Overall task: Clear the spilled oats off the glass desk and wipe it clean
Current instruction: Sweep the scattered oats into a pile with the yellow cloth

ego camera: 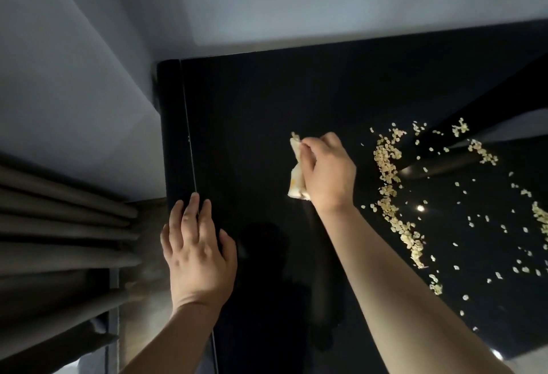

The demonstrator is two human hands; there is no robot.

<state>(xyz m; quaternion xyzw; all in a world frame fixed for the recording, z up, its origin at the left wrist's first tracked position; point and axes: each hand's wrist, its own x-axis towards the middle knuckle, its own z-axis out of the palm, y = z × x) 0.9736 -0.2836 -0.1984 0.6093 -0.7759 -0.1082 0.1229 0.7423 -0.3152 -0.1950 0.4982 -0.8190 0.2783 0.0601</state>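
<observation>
The right hand [326, 172] grips a folded cloth [296, 172] on the black glass desk [252, 106]. The left hand [198, 252] lies flat on its edge. Oats [385, 163] lie just right; best sweep them slowly into one pile.

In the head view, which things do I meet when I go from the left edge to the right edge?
The curtain → left hand → cloth → right hand gripping it → spilled oats.
</observation>
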